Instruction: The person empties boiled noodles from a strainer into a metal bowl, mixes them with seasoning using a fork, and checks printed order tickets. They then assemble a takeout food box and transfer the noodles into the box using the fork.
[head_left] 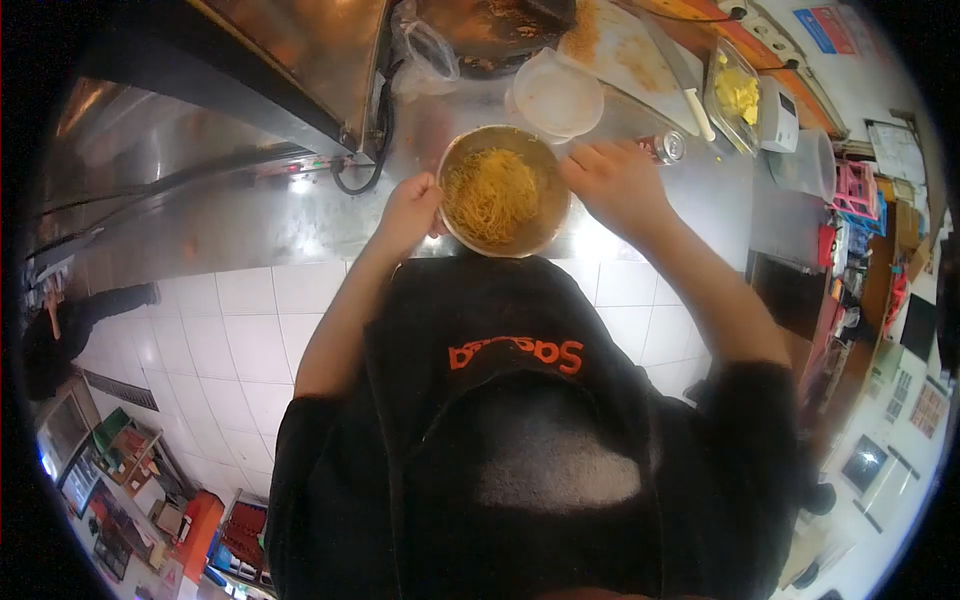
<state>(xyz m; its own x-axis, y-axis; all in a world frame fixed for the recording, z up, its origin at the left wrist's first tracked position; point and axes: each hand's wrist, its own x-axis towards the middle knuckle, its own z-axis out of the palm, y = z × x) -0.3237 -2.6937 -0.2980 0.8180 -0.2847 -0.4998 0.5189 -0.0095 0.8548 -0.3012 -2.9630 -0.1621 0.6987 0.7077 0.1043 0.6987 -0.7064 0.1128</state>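
A round metal bowl (553, 208) with yellow noodles (492, 197) in it stands at the near edge of the steel counter. My left hand (411, 211) grips the bowl's left rim, thumb up and fingers curled round the outside. On the other side, my right hand (612, 178) is at the bowl's upper right rim with its fingers bent down and together; whether it holds anything there is hidden. Just behind the bowl sits a white round plastic container (558, 95). A drink can (668, 148) lies beside my right hand.
Behind are a white cutting board (625, 60), a knife (699, 112), a tray of yellow pieces (737, 95), a clear bag (425, 50) and a dark pan (490, 25). A metal frame (290, 120) rises at left. Another person (75, 320) is at far left.
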